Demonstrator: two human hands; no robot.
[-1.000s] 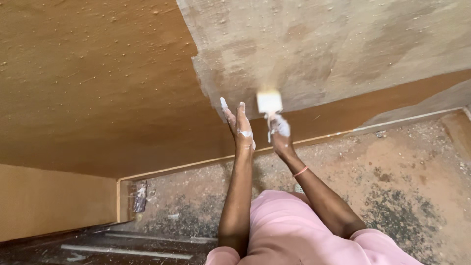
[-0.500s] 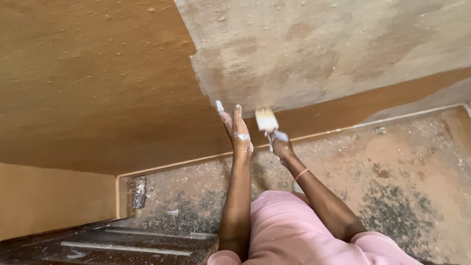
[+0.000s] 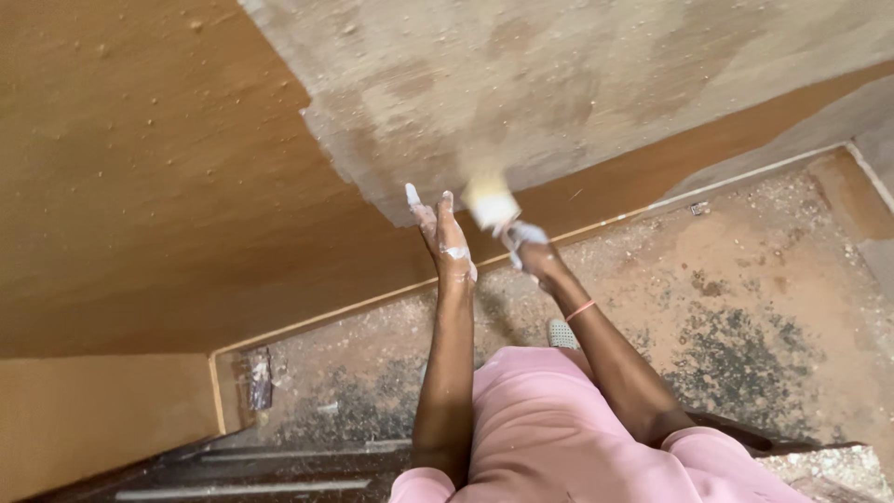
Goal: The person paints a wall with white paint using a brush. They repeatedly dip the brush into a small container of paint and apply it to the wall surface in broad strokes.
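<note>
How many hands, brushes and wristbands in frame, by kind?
Hands: 2, left hand flat on the wall, right hand gripping the brush
Brushes: 1, brush, blurred
Wristbands: 1, wristband, pink, on the right wrist
Total: 4

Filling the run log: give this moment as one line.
left hand: flat on brown wall | right hand: holds pale paintbrush at grey patch

Left arm: stretching straight forward, bare from the pink sleeve.
Left hand (image 3: 447,244): holding flat and open, fingers together, pale smears showing.
Right arm: reaching forward, band circling the wrist.
Right hand (image 3: 533,253): gripping closed, knuckles smeared pale.
</note>
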